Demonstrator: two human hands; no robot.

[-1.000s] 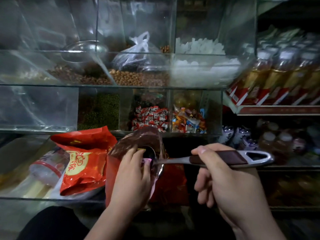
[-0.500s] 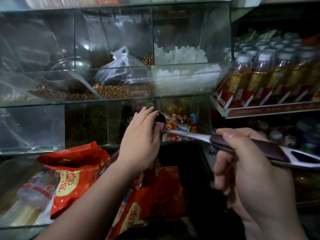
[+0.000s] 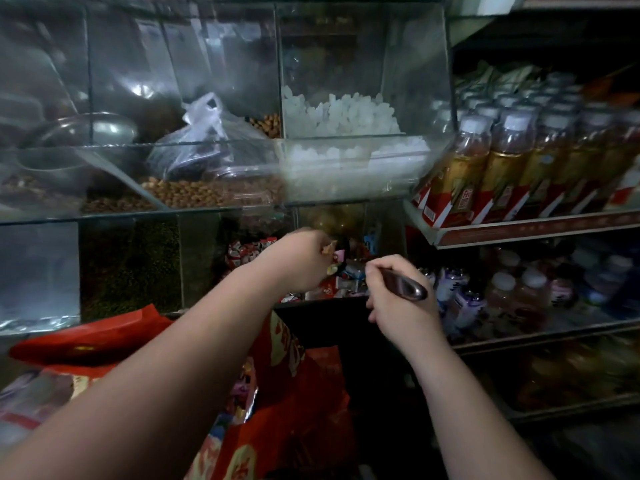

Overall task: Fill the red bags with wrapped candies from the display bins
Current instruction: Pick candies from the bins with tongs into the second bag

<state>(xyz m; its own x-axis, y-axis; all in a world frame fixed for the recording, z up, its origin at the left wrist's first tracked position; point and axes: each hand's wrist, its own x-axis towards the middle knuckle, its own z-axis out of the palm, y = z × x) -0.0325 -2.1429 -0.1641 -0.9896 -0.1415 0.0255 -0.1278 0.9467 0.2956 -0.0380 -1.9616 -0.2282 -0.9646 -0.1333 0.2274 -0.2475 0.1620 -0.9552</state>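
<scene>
A flat red bag (image 3: 86, 344) lies at the left, and an open red bag (image 3: 304, 393) stands below the arms. The left hand (image 3: 298, 261) is in the candy bin (image 3: 384, 237), fingers curled round wrapped candies (image 3: 334, 268). The right hand (image 3: 398, 310) has its fingers clenched on a scoop (image 3: 407, 289). Bottles (image 3: 485, 168) stand on the right.

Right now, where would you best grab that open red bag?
The bag is likely best pinched at its top rim, from above: it stands upright with its mouth open and candies inside, so lifting there keeps them in.
</scene>
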